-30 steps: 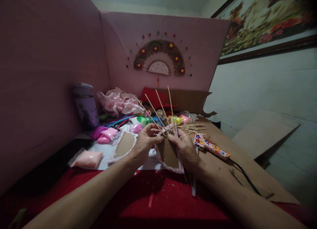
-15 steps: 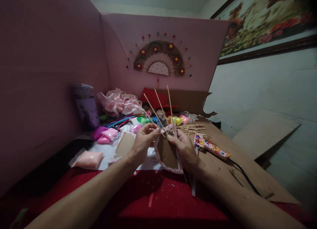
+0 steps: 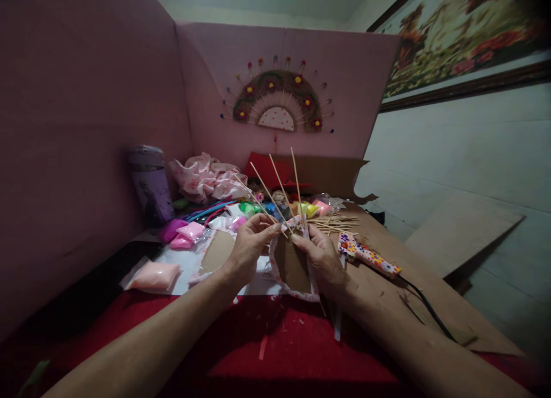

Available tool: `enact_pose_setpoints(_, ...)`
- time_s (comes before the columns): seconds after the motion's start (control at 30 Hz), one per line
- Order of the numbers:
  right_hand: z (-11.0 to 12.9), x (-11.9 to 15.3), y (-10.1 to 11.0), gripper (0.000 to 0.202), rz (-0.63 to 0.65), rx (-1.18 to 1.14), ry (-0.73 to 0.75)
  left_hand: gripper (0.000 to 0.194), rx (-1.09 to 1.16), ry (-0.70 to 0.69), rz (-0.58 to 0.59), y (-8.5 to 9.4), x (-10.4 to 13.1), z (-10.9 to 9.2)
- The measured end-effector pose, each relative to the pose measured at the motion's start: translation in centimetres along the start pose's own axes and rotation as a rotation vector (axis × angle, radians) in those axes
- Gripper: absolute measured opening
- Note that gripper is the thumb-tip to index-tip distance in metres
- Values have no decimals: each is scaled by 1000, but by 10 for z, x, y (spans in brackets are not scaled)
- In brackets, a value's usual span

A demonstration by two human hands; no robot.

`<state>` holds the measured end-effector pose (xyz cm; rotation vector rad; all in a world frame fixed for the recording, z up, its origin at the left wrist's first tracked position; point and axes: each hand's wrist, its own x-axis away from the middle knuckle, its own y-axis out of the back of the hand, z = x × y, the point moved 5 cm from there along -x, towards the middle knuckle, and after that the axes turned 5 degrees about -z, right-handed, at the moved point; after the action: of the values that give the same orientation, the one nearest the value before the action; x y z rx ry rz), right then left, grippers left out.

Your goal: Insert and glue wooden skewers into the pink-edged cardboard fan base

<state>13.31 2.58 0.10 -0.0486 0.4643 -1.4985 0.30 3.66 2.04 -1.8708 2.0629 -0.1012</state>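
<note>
My right hand [image 3: 325, 257] grips a cardboard piece [image 3: 293, 266] edged with pink-and-white cloth, its thumb pressed on the face near the top. Several thin wooden sticks [image 3: 296, 177] fan upward from that top edge. At the left of the fan, my left hand [image 3: 245, 249] pinches the lower end of the most slanted wooden stick [image 3: 253, 198] between thumb and index finger. Its tip lies close against the cardboard's upper corner; whether it touches, I cannot tell. A second cloth-edged cardboard piece [image 3: 217, 252] lies behind my left wrist.
A flower-patterned glue gun [image 3: 370, 257] with a black cord lies right, near loose sticks [image 3: 333, 222]. Bags of coloured clay [image 3: 155, 276], crumpled cloth [image 3: 209, 177] and a purple tumbler [image 3: 150, 186] stand left and behind. A decorated fan [image 3: 278, 102] hangs on the pink backboard [image 3: 206, 59].
Almost nothing differs. Both hands keep their grip, and the sticks and cardboard stay in place; the whole view has shifted very slightly.
</note>
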Motion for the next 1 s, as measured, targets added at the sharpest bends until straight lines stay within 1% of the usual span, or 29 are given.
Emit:
enact_pose_setpoints(0.2, 0, 0, -1, 23, 12, 3, 3, 29, -7, 0, -1, 0, 1, 0)
enact_pose_setpoints(0.47, -1, -1, 0, 25, 4, 10, -6, 29, -32, -7, -10, -1, 2, -2)
enact_pose_setpoints(0.77, 1, 1, 0, 24, 4, 25, -9, 28, -13, -1, -2, -1, 3, -3)
enact_pose_setpoints(1.0, 2, 0, 0, 24, 3, 43, 7, 32, -7, 8, -20, -1, 3, -4)
